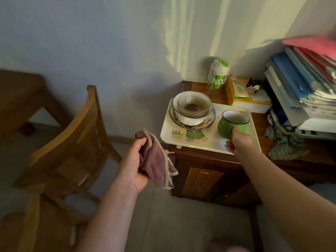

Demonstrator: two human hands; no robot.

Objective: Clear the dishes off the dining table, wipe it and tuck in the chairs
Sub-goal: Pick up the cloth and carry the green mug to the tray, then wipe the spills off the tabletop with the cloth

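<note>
your left hand is nearest, palm up, fingers and thumb clamped round a bunched maroon cloth with pale trim; it hangs over the floor, clear of everything. wooden chair is just left of that hand, its back toward you.

your right hand is further out and well apart from the left. it grips the near edge of the white tray, thumb on top beside the green mug, fingers curled under the rim. the tray sits on the small dark wooden counter, with its near-left corner overhanging a bit.

on the tray:
- the green mug, near right, upright, just beside your thumb; can't tell if they touch
- far left, a stack: glass bowl with brown residue, nested in a white bowl, on a glass plate

behind the tray on the counter: a clear bottle with a green label, and a tissue box. a leaning pile of folders is at far right, with a crumpled teal rag below it.

the corner of a wooden table is at far left, beyond the chair, against the wall.
</note>
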